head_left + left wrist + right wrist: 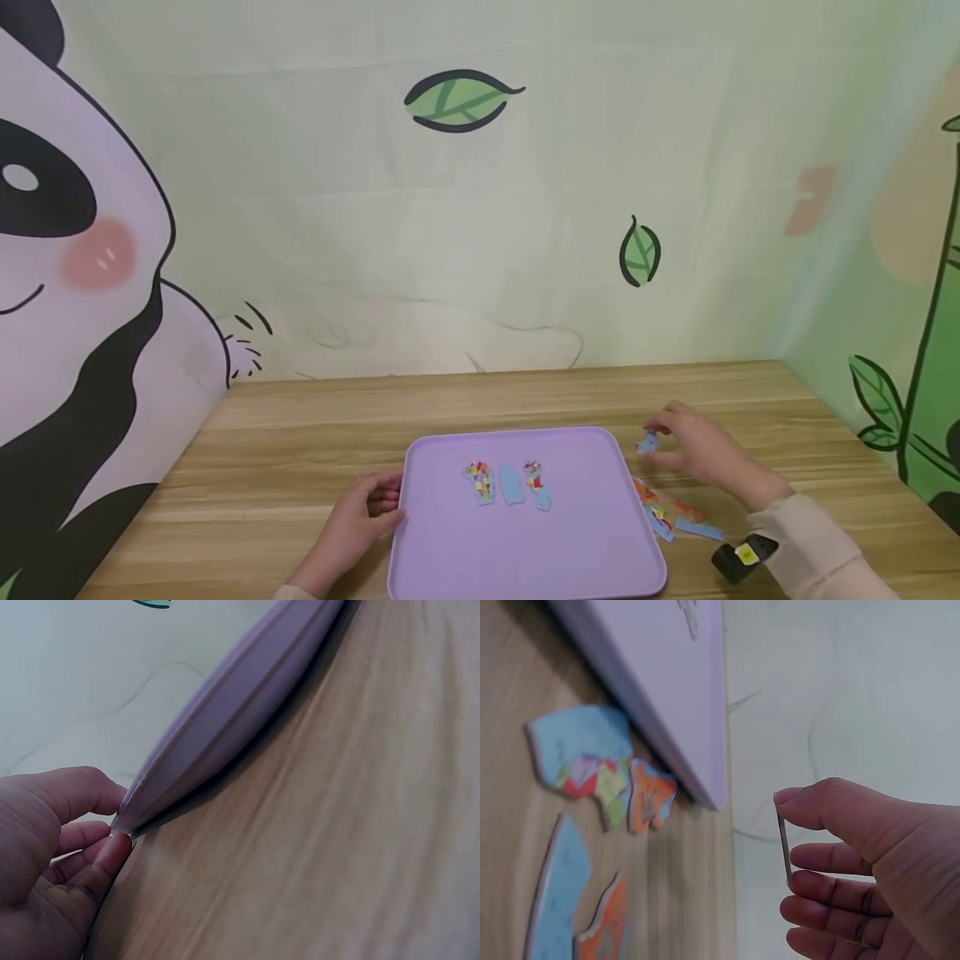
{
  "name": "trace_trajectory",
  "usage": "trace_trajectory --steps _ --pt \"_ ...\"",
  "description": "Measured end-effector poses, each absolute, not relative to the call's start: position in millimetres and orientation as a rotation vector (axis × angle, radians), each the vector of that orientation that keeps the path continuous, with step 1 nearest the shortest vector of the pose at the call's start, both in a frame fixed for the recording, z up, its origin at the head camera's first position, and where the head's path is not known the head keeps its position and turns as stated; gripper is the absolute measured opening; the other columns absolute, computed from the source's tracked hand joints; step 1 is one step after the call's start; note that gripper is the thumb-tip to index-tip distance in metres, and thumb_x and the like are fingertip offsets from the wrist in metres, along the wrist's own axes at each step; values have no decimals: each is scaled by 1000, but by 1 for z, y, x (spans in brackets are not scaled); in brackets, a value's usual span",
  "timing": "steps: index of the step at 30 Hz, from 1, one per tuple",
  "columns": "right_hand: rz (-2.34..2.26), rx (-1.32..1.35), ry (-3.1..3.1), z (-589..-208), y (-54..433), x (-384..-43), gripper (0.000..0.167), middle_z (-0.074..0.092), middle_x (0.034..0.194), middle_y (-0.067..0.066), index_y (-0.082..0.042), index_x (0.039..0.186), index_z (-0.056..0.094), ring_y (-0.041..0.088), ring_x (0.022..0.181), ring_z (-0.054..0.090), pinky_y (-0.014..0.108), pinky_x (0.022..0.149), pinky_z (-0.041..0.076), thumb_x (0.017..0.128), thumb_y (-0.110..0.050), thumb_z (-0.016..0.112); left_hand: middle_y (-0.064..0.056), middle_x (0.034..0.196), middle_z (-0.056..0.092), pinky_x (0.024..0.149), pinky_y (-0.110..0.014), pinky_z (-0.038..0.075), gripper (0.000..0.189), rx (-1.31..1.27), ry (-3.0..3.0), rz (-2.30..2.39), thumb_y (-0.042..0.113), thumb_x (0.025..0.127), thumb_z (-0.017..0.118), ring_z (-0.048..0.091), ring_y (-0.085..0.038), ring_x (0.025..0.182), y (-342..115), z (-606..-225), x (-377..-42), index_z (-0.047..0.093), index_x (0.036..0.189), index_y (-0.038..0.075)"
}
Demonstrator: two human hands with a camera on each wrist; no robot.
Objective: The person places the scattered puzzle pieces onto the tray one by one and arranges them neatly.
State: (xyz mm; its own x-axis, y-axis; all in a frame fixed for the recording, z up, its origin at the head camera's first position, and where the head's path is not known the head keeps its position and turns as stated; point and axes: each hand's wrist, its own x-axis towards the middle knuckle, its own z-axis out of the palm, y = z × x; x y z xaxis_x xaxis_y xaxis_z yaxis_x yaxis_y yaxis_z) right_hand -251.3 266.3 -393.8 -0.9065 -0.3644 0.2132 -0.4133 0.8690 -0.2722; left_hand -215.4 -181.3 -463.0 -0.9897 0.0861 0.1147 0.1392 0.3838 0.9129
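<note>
A light purple tray [517,554] lies on the table. My left hand [358,515] grips its left rim; in the left wrist view, the thumb and fingers pinch the tray's edge [217,712]. Three flat map puzzle pieces stand in a row on the tray: a multicoloured one [481,485], a plain blue one [512,485] and a blue one with coloured patches [537,487]. Right of the tray, my right hand [697,450] holds a small blue puzzle piece [647,442] between thumb and fingers. The right wrist view shows this piece edge-on as a thin strip.
Loose puzzle pieces lie by the tray's right side: a blue one with coloured patches [574,742], orange ones [651,796] and a blue strip [699,529]. A black wrist device [742,557] sits at the right sleeve. A printed wall cloth [525,250] stands behind the table.
</note>
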Motion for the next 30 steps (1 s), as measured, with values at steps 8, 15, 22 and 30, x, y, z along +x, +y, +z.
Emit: trace_trajectory --steps 8,15,22,30 --pt "416 686 -2849 -388 251 -248 36 63 95 7 -2 104 68 23 89 61 39 76 56 77 -24 77 -17 106 62 81 -19 56 45 -190 -2575 -1699 -9 76 71 61 -16 93 -180 -462 -215 58 119 -10" --pt "429 761 -2831 -389 240 -246 37 63 92 6 -2 103 69 23 85 63 35 73 56 74 -23 80 -16 106 63 81 -19 56 45 -171 -2581 -1698 -9 76 71 62 -17 94 -180 -462 -215 58 119 -9" --pt "486 833 -2889 -395 227 -246 38 62 95 2 -2 107 68 18 86 60 29 72 55 77 -22 78 -16 106 62 81 -18 56 45 -170 -2576 -1713 -9 76 71 62 -17 94 -181 -464 -216 58 119 -10" --pt "424 890 -2845 -402 210 -246 36 65 99 1 -6 104 69 14 86 60 29 74 55 75 -24 79 -17 107 62 81 -18 56 46 -188 -2573 -1723 -9 76 71 62 -18 94 -181 -464 -217 57 120 -10"
